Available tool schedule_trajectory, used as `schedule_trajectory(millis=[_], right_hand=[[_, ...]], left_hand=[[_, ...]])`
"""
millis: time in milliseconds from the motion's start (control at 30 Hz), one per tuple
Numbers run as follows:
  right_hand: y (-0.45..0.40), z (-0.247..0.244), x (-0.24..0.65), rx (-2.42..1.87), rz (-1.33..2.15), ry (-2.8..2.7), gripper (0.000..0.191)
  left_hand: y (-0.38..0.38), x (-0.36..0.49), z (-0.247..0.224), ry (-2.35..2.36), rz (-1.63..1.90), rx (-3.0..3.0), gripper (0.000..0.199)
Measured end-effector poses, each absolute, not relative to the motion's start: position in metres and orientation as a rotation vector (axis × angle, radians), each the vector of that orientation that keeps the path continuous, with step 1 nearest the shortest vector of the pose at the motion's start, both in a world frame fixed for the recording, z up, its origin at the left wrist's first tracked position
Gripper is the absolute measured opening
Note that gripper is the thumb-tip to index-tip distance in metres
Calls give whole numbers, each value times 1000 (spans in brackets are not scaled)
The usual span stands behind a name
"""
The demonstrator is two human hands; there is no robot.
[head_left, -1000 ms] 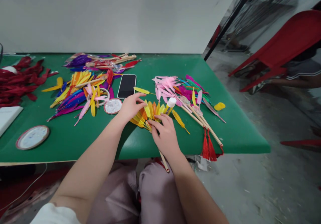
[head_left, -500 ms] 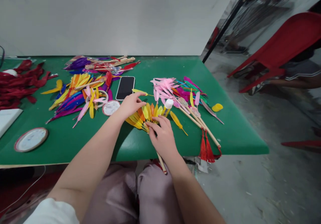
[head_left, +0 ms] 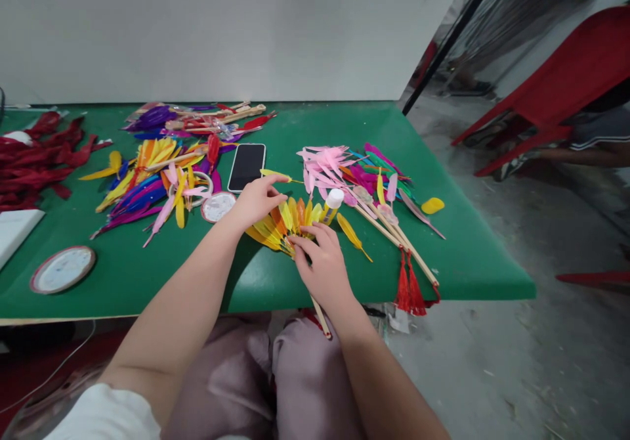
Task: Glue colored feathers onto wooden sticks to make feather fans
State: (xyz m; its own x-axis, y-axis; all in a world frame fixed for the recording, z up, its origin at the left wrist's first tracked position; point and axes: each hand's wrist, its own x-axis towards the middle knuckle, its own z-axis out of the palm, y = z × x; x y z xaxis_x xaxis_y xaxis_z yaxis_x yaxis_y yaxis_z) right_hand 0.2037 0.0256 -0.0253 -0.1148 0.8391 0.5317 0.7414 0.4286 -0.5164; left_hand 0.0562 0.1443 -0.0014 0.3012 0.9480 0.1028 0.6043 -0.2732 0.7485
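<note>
A fan of yellow and orange feathers on a wooden stick lies at the table's front edge, its stick reaching over my lap. My right hand is closed on the base of the fan, thumb and fingertips at the quills. Over the fan's upper left side is my left hand, thumb and forefinger apart, with nothing visible between them. Just past its fingertips is a loose yellow feather. A glue stick with a white cap stands at the fan's right, near another yellow feather.
Beyond my left hand lies a phone. Coloured feathers and red cloth strips cover the left of the green table. Pink feathers and tasselled sticks lie right. A person sits by a red chair.
The camera view has shifted slightly. Both hands keep nearly the same places at the feather fan, with only a slight shift of the right fingers.
</note>
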Motion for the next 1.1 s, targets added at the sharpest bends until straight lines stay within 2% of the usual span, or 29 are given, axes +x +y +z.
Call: schedule_trajectory(millis=[333,600,1100], right_hand=[[20,-17,208,-1305,150,-1685,32],[23,-24,207,-1318,138,-1772,27],[24,-24,206,-1305,129,-1868,28]], left_hand=[[144,53,-4,1365,732,1996,35],[142,54,-2,1370,705,1979,35],[142,55,0,1402,703,1980,29]])
